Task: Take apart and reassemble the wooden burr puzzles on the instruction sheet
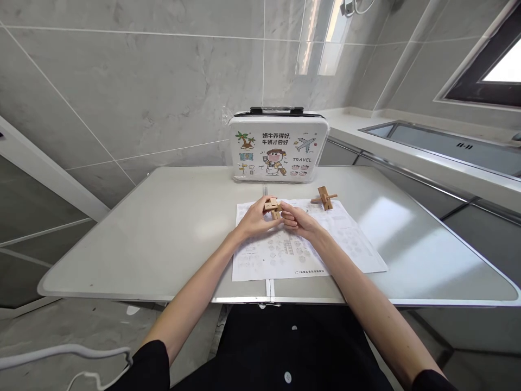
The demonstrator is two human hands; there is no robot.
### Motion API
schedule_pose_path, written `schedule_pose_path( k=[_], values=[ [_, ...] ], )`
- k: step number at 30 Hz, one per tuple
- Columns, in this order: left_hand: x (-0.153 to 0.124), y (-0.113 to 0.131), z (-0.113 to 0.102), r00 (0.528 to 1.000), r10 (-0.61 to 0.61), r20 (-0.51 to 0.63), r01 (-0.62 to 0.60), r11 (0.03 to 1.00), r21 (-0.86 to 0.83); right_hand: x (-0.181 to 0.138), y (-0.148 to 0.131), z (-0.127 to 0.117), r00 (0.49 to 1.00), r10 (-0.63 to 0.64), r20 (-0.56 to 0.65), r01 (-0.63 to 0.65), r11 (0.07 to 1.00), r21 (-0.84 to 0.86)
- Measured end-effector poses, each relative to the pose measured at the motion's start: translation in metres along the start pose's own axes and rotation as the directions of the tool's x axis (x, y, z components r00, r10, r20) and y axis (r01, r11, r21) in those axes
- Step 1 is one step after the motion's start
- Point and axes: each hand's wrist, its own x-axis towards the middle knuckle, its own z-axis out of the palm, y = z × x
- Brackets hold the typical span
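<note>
Grasping a pale, blocky wooden assembly between left hand and right hand, apparently for steadiness, over white printed paper; with a brown, cross-shaped wooden piece right of the grip, likely for finger room.

White, grey, brown

The paper is white, printed in grey. Over it, the wooden blocks are light tan; at its far right corner, the wooden cross is browner. Behind it, the white case bears colourful cartoons; beneath, the surface is pale grey.
</note>
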Motion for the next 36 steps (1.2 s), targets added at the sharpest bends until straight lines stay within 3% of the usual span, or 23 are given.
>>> schedule_pose_path(
  k=[6, 11, 15, 19, 26, 32, 36],
  values=[
    [0.000, 0.000, -0.003, 0.998, 0.067, 0.004, -0.067, 0.994, 0.082, -0.003, 0.002, 0.004, 0.999, -0.031, 0.018, 0.033, 0.983, -0.181],
    [0.003, 0.007, -0.004, 0.998, 0.007, -0.062, -0.008, 1.000, -0.010, -0.005, 0.001, 0.013, 0.986, -0.161, -0.031, 0.151, 0.967, -0.207],
    [0.005, 0.007, -0.005, 0.994, -0.079, -0.070, 0.069, 0.988, -0.135, -0.009, 0.001, 0.020, 0.925, -0.362, -0.111, 0.291, 0.867, -0.404],
    [0.005, 0.006, -0.006, 0.994, -0.111, -0.003, 0.106, 0.960, -0.259, -0.012, 0.003, 0.023, 0.866, -0.486, -0.118, 0.348, 0.755, -0.556],
    [0.006, 0.004, -0.010, 0.984, -0.140, 0.109, 0.171, 0.907, -0.384, -0.014, 0.004, 0.023, 0.856, -0.505, -0.114, 0.348, 0.724, -0.595],
    [0.005, 0.001, -0.007, 0.992, -0.117, 0.046, 0.126, 0.938, -0.322, -0.012, 0.002, 0.018, 0.819, -0.565, -0.102, 0.342, 0.622, -0.705],
    [0.003, 0.002, -0.005, 0.997, -0.072, 0.018, 0.074, 0.977, -0.201, -0.007, 0.004, 0.016, 0.878, -0.466, -0.112, 0.315, 0.738, -0.597]
  ],
)
